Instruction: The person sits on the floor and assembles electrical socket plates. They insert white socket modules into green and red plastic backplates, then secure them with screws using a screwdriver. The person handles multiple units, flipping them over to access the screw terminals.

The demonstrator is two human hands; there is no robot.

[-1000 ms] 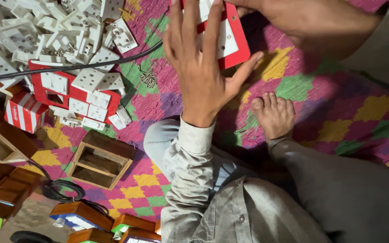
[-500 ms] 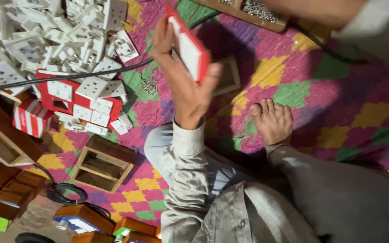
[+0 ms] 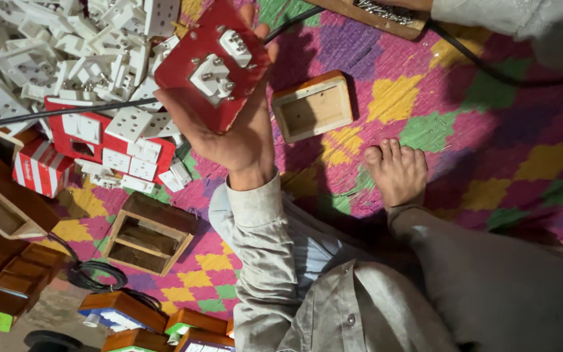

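- Left hand (image 3: 239,124) fingers curled around a red switch plate (image 3: 211,66) (white fittings facing up).
- Right hand out of view.
- Open wooden box (image 3: 312,106) just beside, on patterned mat (image 3: 490,130).

White socket parts (image 3: 66,58) piled top left on patterned mat (image 3: 490,143). Small wooden box (image 3: 313,107) near bare foot (image 3: 399,173); open wooden frame (image 3: 148,234) lower left. Black cable (image 3: 92,274) coiled beside it.
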